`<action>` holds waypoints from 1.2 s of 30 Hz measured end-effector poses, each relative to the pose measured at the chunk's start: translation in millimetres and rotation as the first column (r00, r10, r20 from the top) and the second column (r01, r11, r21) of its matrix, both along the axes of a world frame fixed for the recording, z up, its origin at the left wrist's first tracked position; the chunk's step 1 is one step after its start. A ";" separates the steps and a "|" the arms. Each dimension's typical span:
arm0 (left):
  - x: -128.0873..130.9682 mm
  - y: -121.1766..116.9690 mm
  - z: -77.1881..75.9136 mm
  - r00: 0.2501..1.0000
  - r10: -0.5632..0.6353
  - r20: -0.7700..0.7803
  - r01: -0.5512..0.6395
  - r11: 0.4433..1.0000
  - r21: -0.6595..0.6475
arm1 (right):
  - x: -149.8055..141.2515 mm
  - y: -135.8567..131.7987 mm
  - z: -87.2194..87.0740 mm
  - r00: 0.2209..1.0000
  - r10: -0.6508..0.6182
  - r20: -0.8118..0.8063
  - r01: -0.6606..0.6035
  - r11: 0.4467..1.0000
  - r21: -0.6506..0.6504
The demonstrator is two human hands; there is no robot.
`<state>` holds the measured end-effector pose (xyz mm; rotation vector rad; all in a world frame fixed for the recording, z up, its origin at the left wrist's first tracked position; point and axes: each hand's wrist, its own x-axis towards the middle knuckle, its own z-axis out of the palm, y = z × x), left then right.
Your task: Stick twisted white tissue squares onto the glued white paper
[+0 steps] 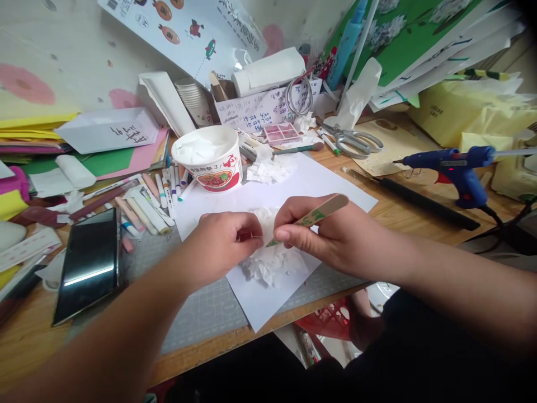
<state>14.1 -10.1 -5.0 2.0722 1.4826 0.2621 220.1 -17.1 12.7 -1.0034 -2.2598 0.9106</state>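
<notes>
My right hand (314, 232) grips a flat wooden stick (322, 211) with green print, its lower end angled down toward crumpled white tissue paper (274, 266). Close beside it, my left hand (224, 240) is closed in a pinch at a piece of the same tissue; the fingertips partly hide it. Under both hands lies a white sheet of paper (260, 313), set askew on a grey cutting mat (197, 319). Just beyond the hands stands a printed paper bowl (218, 176) with white stuff in it. More crumpled tissue (271, 169) lies to the right of the bowl.
A blue glue gun (455, 168) with a red light stands at the right, near a black bar (428, 204). Scissors (354, 140) lie at the back. Markers (165, 187) and a dark phone (89, 263) are at the left. A box with handwriting (260, 109) stands behind the bowl.
</notes>
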 end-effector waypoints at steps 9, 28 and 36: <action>-1.9 4.0 2.8 1.000 -0.010 0.000 0.010 0.990 0.143 | -21.8 6.0 -10.5 0.974 0.026 0.224 -0.051 0.993 0.105; -11.4 8.0 7.3 0.994 -0.109 -0.020 0.111 0.988 0.104 | -11.0 19.9 4.3 0.984 -0.165 -0.064 0.165 0.986 0.000; 1.0 -5.3 4.3 0.963 -0.232 -0.136 0.264 0.917 0.300 | 2.5 14.4 -14.0 0.999 -0.042 0.000 0.042 0.999 -0.007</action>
